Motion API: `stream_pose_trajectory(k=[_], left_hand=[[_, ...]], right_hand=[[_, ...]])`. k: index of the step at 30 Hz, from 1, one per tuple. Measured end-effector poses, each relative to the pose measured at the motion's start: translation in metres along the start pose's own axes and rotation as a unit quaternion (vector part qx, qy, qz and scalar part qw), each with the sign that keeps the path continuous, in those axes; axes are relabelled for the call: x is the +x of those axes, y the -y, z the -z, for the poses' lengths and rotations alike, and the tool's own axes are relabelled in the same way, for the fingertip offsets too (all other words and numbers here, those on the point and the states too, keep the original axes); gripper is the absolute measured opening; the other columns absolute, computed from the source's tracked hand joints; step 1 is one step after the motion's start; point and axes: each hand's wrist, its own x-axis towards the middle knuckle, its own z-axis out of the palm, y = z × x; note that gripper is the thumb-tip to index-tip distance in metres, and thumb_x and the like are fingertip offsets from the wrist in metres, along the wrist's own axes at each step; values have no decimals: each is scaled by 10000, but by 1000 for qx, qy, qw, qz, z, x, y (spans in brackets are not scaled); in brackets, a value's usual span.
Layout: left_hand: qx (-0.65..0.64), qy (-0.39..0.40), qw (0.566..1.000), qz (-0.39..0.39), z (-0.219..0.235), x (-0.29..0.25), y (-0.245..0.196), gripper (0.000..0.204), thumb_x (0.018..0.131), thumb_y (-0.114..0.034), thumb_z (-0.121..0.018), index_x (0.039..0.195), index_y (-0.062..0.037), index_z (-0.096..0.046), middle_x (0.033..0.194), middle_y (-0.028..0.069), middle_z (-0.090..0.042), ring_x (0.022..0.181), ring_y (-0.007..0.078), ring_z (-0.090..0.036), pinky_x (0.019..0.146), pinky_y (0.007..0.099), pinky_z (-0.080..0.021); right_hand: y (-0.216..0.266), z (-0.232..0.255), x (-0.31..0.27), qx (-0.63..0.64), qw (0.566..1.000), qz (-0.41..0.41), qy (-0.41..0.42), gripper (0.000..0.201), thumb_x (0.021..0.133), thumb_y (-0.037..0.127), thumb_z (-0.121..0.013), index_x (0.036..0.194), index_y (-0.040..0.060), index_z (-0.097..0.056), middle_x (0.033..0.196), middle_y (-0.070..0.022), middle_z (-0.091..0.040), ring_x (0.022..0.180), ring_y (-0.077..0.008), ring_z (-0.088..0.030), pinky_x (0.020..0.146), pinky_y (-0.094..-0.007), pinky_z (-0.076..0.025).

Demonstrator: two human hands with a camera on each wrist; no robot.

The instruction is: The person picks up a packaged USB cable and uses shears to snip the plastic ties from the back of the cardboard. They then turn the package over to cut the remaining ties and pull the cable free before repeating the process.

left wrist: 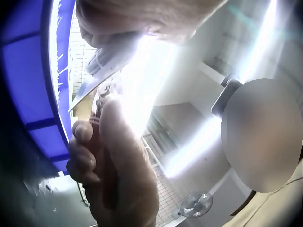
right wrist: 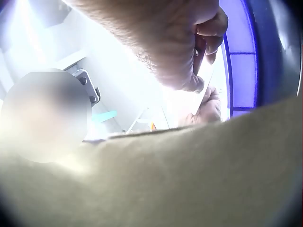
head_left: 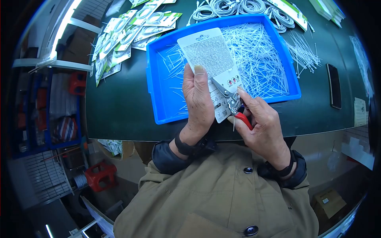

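My left hand (head_left: 198, 99) holds a printed white package card (head_left: 208, 53) upright, thumb on its text side and the other fingers hidden behind. Grey cable (left wrist: 96, 61) shows on the card's other face in the left wrist view. In my right hand (head_left: 262, 121) are spring-loaded cutters with red handles (head_left: 243, 120), gripped between fingers and thumb. Their metal blades overlap the card's lower part. A thin white strip (head_left: 234, 127) hangs beside the right thumb. Behind both hands lies a blue tray (head_left: 151, 85) full of loose white cable ties (head_left: 262, 59).
Packed cable cards (head_left: 119, 37) are piled at the back left of the dark green table (head_left: 115, 115). Coiled grey cables (head_left: 226, 7) lie behind the tray. To its right are more cable ties (head_left: 303, 53) and a phone (head_left: 334, 86). A red stool (head_left: 100, 175) stands below left.
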Motion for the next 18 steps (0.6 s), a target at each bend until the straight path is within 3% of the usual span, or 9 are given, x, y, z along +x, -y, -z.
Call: stream_pose_trajectory(k=[4,7,10,14,18], left_hand=[[21,-10,1000,6,6,6,-13,455,1149,-422,-439,1359,-28,-530,1202,143,-700,996,206,-746,840,335,-622],[-16,-14,999,29,15,9,-23,434,1151,-333,-458,1436,-6,-479,1256,123,-676,1084,175,-698,917,320,-587],[-15,-53,998,43,20,14,-28,417,1142,-314,-464,1420,-4,-484,1230,139,-677,1038,201,-724,870,340,-615],[-21,-53,997,44,29,18,-27,433,1129,-339,-443,1349,25,-523,1161,203,-710,970,307,-780,816,407,-674],[-43,-58,996,50,24,15,-31,394,1132,-293,-470,1396,-1,-463,1240,174,-657,1016,242,-753,804,361,-657]], right_hand=[[-6,13,-2,19,1000,-8,-7,688,824,97,-843,1467,50,-601,872,-111,-617,727,-238,-629,673,-364,-533],[-10,25,-3,14,1000,-15,-5,686,824,94,-845,1466,52,-606,884,-114,-624,743,-233,-628,681,-356,-536],[-10,24,-6,7,1000,-3,9,707,800,87,-859,1462,56,-614,907,-109,-632,751,-231,-628,686,-352,-540],[-11,22,-13,-20,999,0,30,740,775,106,-881,1463,62,-612,891,-103,-617,765,-242,-647,676,-365,-541],[-6,19,-11,-31,999,4,39,757,775,132,-891,1472,70,-603,907,-108,-616,782,-252,-662,678,-383,-544]])
